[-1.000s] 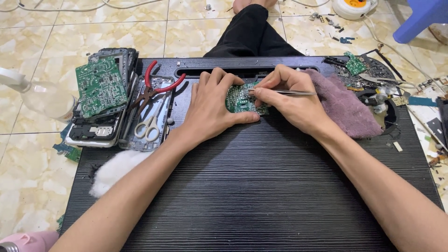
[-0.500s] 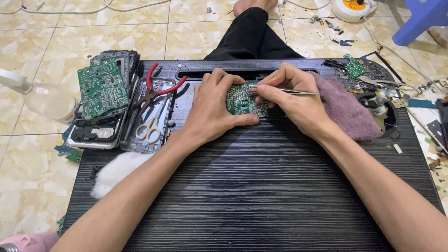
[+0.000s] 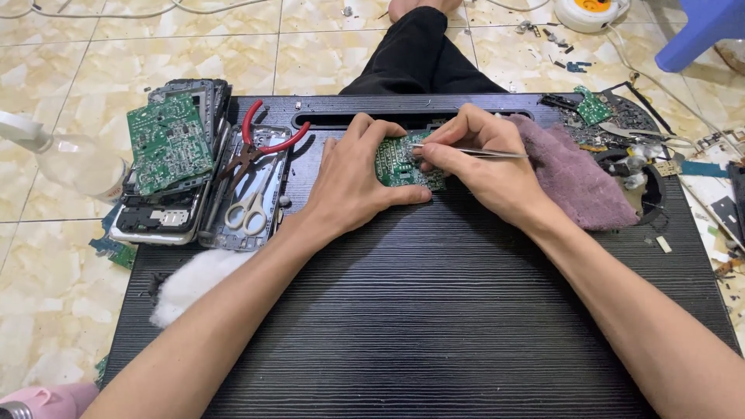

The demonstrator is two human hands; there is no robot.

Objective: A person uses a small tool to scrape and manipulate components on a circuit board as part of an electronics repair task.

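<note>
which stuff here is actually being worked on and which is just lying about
In use: small green circuit board under the left hand; tweezers in the right hand.

Lying about: red-handled pliers, scissors, larger circuit board, purple cloth, cotton wad.

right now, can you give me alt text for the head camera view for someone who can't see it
A person's left hand steadies a small green circuit board on a black ribbed work board while the right hand works on it with metal tweezers. Red-handled pliers, white scissors and a larger circuit board lie left; a purple cloth lies right.
</note>
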